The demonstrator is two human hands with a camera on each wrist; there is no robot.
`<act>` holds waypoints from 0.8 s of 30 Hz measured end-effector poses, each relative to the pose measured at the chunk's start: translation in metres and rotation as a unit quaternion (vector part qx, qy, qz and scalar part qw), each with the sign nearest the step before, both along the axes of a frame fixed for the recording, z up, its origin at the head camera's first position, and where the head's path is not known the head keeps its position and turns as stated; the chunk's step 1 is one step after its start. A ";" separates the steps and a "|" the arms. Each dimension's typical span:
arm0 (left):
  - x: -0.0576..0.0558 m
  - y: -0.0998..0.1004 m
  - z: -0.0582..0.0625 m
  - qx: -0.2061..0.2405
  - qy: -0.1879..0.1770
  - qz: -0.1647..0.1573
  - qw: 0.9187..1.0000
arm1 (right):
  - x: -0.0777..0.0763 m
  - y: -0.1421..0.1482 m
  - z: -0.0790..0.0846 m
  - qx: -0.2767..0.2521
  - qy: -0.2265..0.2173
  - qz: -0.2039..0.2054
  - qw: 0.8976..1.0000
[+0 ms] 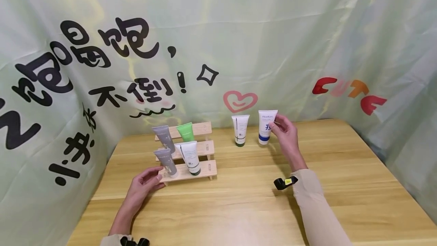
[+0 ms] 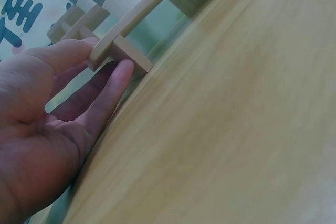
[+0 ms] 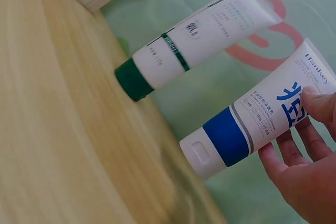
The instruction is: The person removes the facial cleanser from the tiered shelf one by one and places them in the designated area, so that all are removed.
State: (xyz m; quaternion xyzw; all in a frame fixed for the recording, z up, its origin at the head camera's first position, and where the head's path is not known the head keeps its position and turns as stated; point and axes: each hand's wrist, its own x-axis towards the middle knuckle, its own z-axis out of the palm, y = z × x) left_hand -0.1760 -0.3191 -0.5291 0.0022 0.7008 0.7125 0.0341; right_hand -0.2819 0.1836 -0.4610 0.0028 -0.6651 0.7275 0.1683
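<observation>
My right hand grips a white cleanser tube with a blue band, thumb across its printed front. The tube stands upright, cap down, close over the table. Just left of it, a white tube with a dark green cap stands on its cap. My left hand pinches the near left end of a three-step wooden display rack. On the rack lean two grey tubes, a green tube and a white tube with a dark cap.
The wooden table reaches back to a pale green printed cloth, which hangs behind it and along both sides. A black wrist camera sits at the right sleeve.
</observation>
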 end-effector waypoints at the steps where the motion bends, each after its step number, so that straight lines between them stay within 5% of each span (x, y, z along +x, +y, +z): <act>1: 0.000 0.000 0.000 0.001 0.000 0.000 1.000 | -0.002 0.000 -0.003 -0.004 0.000 -0.002 1.000; 24: 0.002 -0.001 0.000 0.000 -0.003 0.000 1.000 | -0.008 0.002 -0.022 -0.022 -0.022 0.045 0.998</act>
